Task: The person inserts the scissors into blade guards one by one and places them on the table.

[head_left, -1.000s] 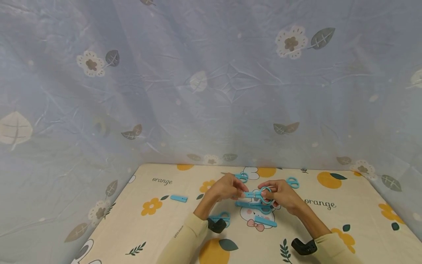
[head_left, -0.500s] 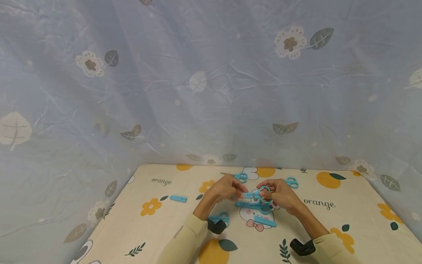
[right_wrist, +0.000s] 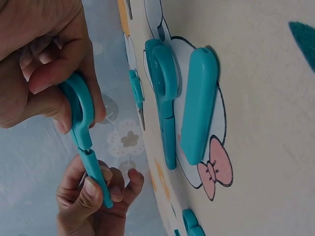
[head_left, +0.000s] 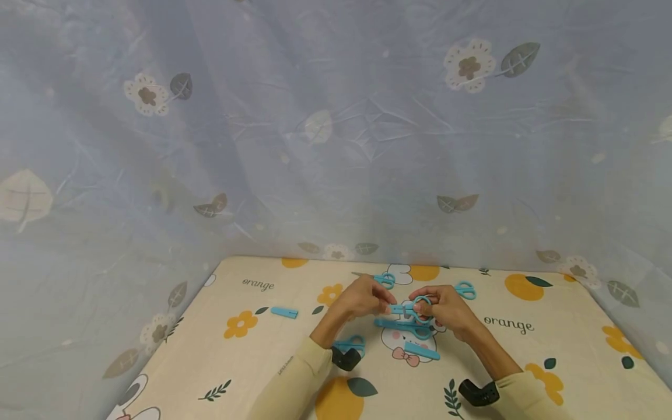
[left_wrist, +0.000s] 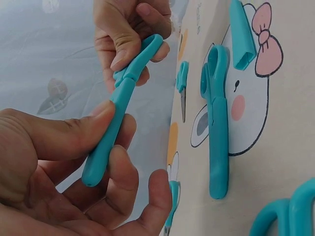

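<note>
Over the table, my right hand (head_left: 446, 306) grips a pair of teal scissors (right_wrist: 84, 110) by the finger loops. My left hand (head_left: 364, 297) pinches the matching blade cover (left_wrist: 104, 150) between thumb and fingers. This cover sits over the blades, its mouth right at the handle base in the left wrist view. Below the hands lies another pair of scissors with its blades covered (left_wrist: 218, 142). Beside that pair, nearer the person, rests a loose blade cover (right_wrist: 199, 105).
Uncovered scissors (head_left: 385, 280) lie at the back, with more scissors (head_left: 465, 290) behind the right hand. Another pair of scissors (head_left: 357, 344) is partly hidden by the left wrist. Off to the left is a second loose cover (head_left: 284, 312). A patterned curtain (head_left: 336, 175) hangs behind the table.
The head view has shifted slightly. Both hands keep their holds on the scissors and the cover, with hardly any movement.
</note>
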Motion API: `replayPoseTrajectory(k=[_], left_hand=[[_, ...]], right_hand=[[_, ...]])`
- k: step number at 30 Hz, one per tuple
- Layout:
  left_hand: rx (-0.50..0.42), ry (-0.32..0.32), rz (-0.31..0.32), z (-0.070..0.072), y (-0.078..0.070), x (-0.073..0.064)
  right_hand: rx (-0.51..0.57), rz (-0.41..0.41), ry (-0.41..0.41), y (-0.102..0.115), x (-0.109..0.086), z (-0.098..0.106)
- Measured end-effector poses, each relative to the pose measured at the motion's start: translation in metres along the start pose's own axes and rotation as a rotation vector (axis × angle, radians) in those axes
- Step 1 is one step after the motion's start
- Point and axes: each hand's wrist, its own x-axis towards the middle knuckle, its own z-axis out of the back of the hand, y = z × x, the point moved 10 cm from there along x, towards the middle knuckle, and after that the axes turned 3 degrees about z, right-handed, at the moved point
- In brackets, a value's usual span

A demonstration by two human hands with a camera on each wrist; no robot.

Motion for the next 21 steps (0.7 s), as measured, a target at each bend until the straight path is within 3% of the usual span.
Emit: replayPoseTrajectory(k=[6,15,21], left_hand=[[-0.039,-0.003,0.013,-0.0003,0.0021,0.0010],[0.032,-0.049,-0.029,0.0001,-0.0062,-0.0010],[-0.007,-0.048,-0.001,-0.0006,0.0012,-0.0005]], right_hand=[[-0.010,0.017,-0.013,0.0018,0.0012,0.0005],[0.031,-0.014,-0.002,-0.0004,0.0007,-0.0007],[0.020,0.017,-0.050,-0.0010,0.0010,-0.0016]])
